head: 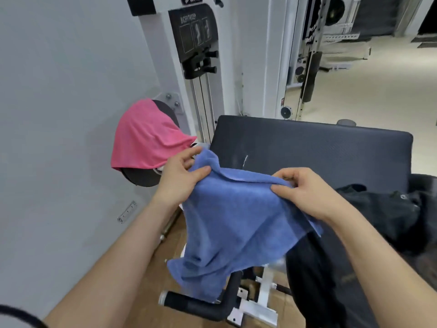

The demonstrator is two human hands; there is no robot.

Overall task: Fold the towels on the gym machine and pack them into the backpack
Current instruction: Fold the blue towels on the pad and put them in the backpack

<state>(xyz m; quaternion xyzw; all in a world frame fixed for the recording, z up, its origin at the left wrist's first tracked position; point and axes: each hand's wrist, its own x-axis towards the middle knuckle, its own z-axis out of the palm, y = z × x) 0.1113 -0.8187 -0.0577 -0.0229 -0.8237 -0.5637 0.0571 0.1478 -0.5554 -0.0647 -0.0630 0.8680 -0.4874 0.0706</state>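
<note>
Both hands held the blue towel (238,223) up in front of the black pad (319,147). The left hand (179,176) and right hand (305,190) each pinched its top edge. A pink towel (146,140) hung on the machine (203,74). The black backpack (387,209) lay at the right.

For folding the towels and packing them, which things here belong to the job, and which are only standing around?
Belong to the job:
- blue towel, pinched at its top edge by the left hand and right hand
- pink towel, draped over the round pad
- black bag, apparently the backpack

Only standing around:
- dark padded rest
- exercise chart
- black foam handle
</note>
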